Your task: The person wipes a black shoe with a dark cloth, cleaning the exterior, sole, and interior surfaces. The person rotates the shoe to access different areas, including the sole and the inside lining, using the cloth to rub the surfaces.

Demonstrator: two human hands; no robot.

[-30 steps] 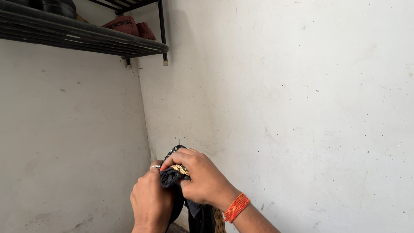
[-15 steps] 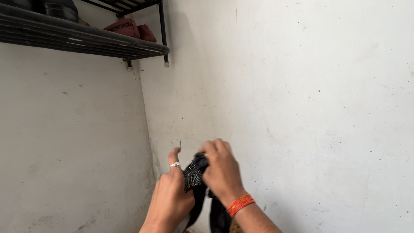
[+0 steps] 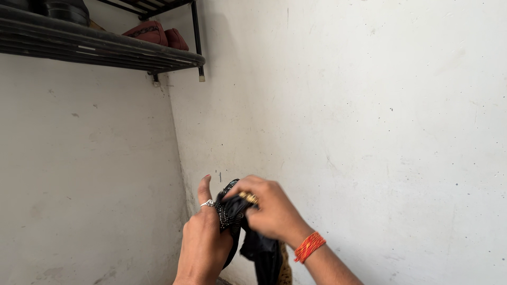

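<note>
I hold a black cloth (image 3: 260,252) with a band of small silver studs and a bit of gold trim up in front of a wall corner. My left hand (image 3: 203,240), with a silver ring, grips the studded edge, its forefinger pointing upward. My right hand (image 3: 269,211), with an orange thread band at the wrist, is closed over the top of the cloth. The rest of the cloth hangs down between my forearms and leaves the frame at the bottom. A small nail (image 3: 220,177) sticks out of the wall just above my hands.
A black metal shelf (image 3: 105,50) is fixed high on the left wall, with dark red pouches (image 3: 153,31) and a black round object (image 3: 63,10) on it. White, lightly marked walls (image 3: 369,132) meet in a corner behind my hands.
My hands have risen a little and kept working the cloth. The left forefinger now points up and the studded edge has shifted between the hands.
</note>
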